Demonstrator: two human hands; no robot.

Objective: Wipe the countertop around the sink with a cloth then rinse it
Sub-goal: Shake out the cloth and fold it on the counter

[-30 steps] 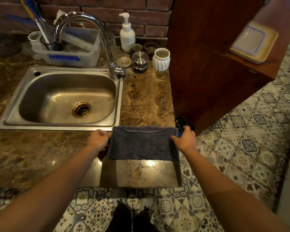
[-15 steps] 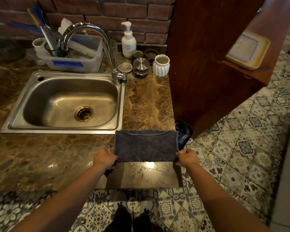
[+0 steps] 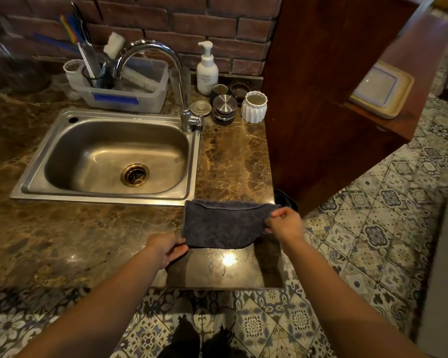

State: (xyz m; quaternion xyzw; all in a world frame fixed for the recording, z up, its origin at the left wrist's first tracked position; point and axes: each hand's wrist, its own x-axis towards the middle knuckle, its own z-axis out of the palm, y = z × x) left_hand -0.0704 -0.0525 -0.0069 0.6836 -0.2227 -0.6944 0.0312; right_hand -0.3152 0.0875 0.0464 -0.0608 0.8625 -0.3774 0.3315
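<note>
A dark grey folded cloth (image 3: 221,223) lies on the brown marble countertop (image 3: 233,161), just in front of the steel sink's (image 3: 109,156) front right corner. My left hand (image 3: 166,248) holds the cloth's near left corner. My right hand (image 3: 285,223) pinches its right edge, which is lifted a little off the counter by the counter's right end. A curved chrome faucet (image 3: 166,73) stands at the sink's back right.
Behind the sink stands a plastic bin (image 3: 130,96) with brushes and utensils. A soap pump bottle (image 3: 207,69), metal lids (image 3: 224,107) and a white ribbed cup (image 3: 254,107) crowd the back right. A wooden cabinet (image 3: 321,99) rises right of the counter. Patterned tile floor lies below.
Both hands slid from the cloth's far corners to its near edge. Now my right hand has moved up the right edge and lifted it, while my left hand stays at the near left corner.
</note>
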